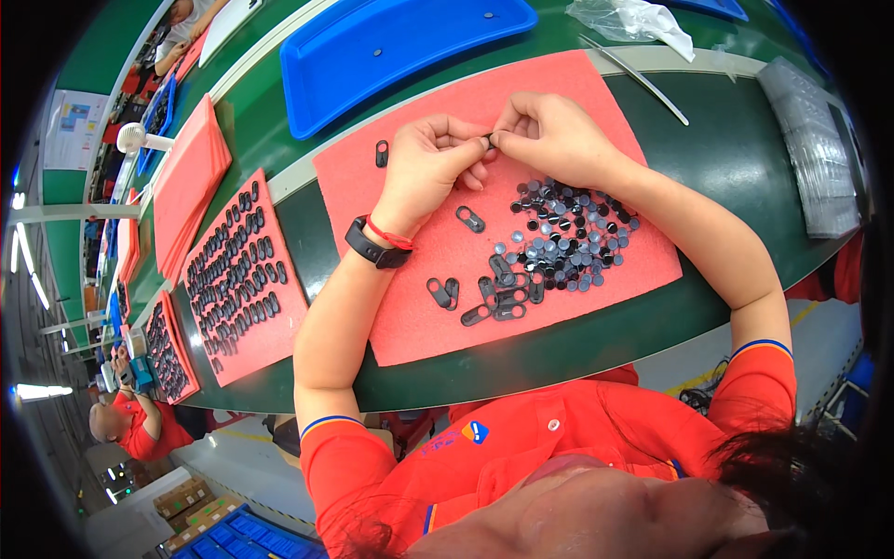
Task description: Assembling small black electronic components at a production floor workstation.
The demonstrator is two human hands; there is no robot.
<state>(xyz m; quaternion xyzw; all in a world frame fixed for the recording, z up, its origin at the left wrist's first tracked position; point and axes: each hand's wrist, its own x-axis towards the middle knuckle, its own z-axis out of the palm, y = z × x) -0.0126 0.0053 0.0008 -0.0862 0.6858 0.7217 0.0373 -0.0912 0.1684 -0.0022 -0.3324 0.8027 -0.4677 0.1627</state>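
Both my hands are raised over a pink foam mat [400,326], fingertips meeting. My left hand [430,168], with a dark band on its wrist, is closed in a pinch on a small dark part [488,139]. From the other side my right hand [554,135] pinches the same part, which the fingers mostly hide. Below my right hand lies a pile of small round discs [563,233], black and grey-blue. Nearer to me is a loose cluster of oblong black plastic pieces [507,298] with round holes. One such black piece [470,219] lies alone below my hands, another [382,154] left of them.
A blue tray [391,56] with a few discs stands behind the mat. To the left, a second pink mat [247,289] carries rows of black pieces, beside stacked pink sheets [191,186]. Clear plastic trays [810,149] and a metal strip [638,79] lie right. Other people sit further off.
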